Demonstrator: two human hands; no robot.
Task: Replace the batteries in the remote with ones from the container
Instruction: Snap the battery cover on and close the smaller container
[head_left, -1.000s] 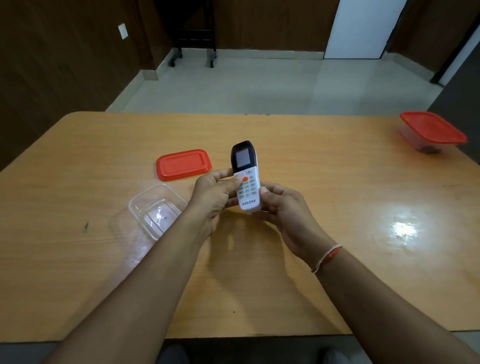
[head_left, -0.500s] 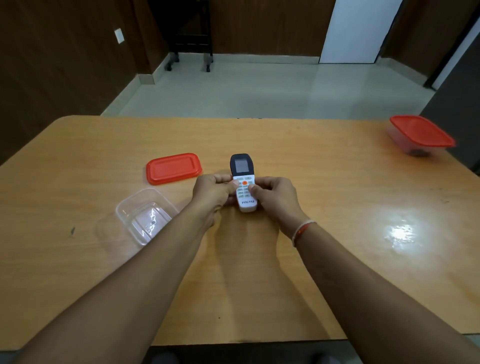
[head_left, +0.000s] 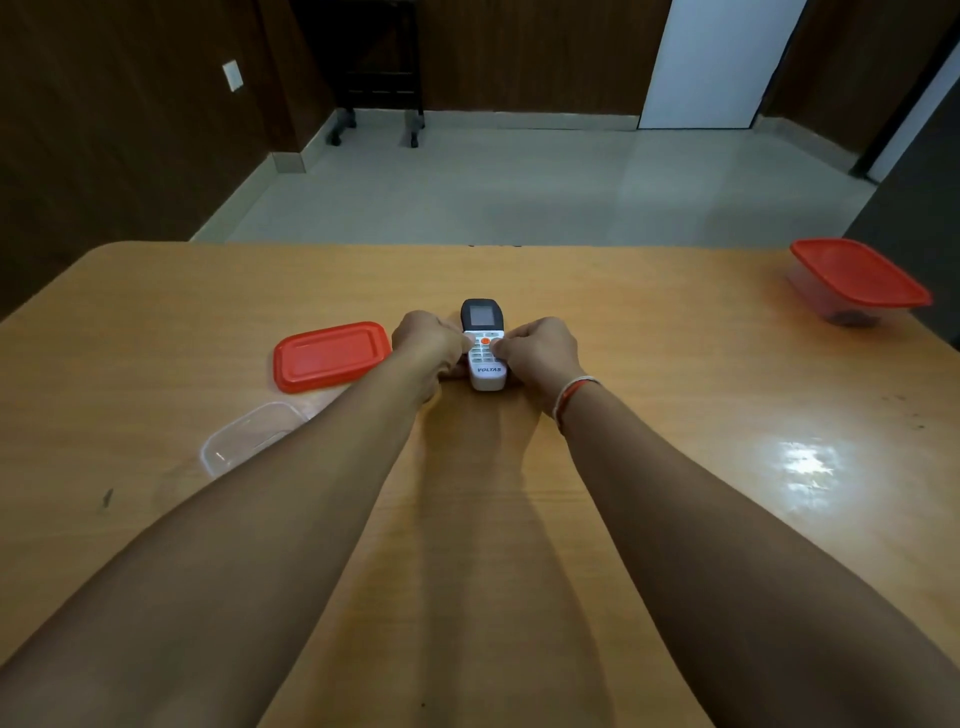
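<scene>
both hands have carried the white and black plastic remote (head_left: 483, 347) down onto the wooden table (head_left: 675, 364). left hand (head_left: 428, 345) and right hand (head_left: 540, 353) pinch its sides. letting go roughly could tip it over.

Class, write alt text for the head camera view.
Two hands, left hand and right hand, grip a white remote lying on a wooden table. A red lid and an open clear container sit left.
</scene>
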